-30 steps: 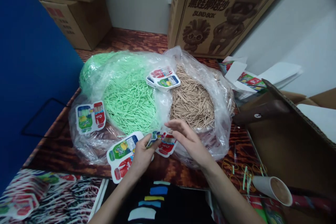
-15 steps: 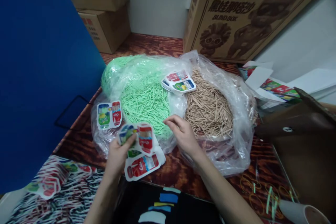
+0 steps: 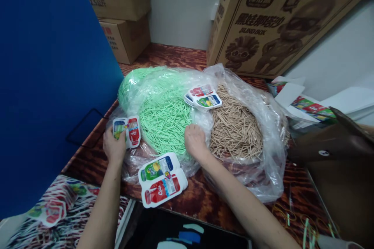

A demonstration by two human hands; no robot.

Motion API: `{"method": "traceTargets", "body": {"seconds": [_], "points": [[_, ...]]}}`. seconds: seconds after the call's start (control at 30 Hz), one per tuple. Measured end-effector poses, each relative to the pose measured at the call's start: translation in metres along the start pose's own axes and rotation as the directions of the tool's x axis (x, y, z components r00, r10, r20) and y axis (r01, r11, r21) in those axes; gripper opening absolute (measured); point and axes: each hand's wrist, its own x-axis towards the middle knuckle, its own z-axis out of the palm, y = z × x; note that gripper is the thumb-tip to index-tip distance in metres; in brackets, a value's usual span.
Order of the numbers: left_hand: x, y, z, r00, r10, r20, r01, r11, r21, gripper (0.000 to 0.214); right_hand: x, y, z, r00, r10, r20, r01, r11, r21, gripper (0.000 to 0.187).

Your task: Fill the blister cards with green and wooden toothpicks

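Head view: the left hand (image 3: 114, 146) is now occupying the left of the frame, having moved away from lower centre. It is closing thumb-over on a printed card (image 3: 133, 132), which is lying above clear plastic (image 3: 131, 169); this placement is apparently adding to the cards there. A second card pile (image 3: 162, 181) is now lying uncovered at lower centre. The right hand (image 3: 195, 140) is curling inward at frame centre, touching the right edge of the green sticks (image 3: 163, 124); its fingertips are facing away, so closure and contents cannot be told
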Motion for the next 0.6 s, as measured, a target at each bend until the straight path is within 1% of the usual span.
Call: {"method": "traceTargets", "body": {"seconds": [0.07, 0.13, 0.2, 0.33, 0.47, 0.53, 0.6], "points": [[-0.006, 0.002, -0.004, 0.996, 0.085, -0.038, -0.083, 0.996, 0.04, 0.052, 0.001, 0.0, 0.0, 1.0, -0.008, 0.006, 0.008, 1.0, -0.007, 0.022], [-0.012, 0.003, -0.009, 0.99, 0.128, -0.052, -0.128, 0.992, 0.021, 0.051, 0.001, 0.001, 0.002, 1.0, -0.001, 0.01, 0.001, 1.0, -0.004, 0.021], [-0.018, 0.004, -0.013, 0.985, 0.163, -0.051, -0.163, 0.987, 0.001, 0.048, 0.002, 0.002, 0.003, 1.0, 0.018, 0.008, -0.018, 1.0, 0.003, 0.022], [-0.032, 0.009, -0.021, 0.974, 0.226, -0.033, -0.226, 0.974, -0.01, 0.041, 0.004, 0.002, 0.004, 0.998, 0.024, 0.055, -0.026, 0.999, 0.037, 0.023], [-0.048, 0.022, -0.025, 0.965, 0.255, -0.053, -0.256, 0.966, -0.02, 0.037, 0.002, 0.001, 0.006, 0.998, -0.002, 0.069, -0.002, 0.998, 0.068, 0.023], [-0.057, 0.03, -0.024, 0.952, 0.299, -0.065, -0.301, 0.953, -0.032, 0.036, 0.0, 0.0, 0.007, 0.998, -0.007, 0.07, 0.001, 0.996, 0.091, 0.024], [-0.067, 0.038, -0.02, 0.932, 0.359, -0.047, -0.361, 0.93, -0.071, 0.033, -0.002, -0.001, 0.007, 0.997, -0.005, 0.072, -0.004, 0.992, 0.127, 0.026]]}}
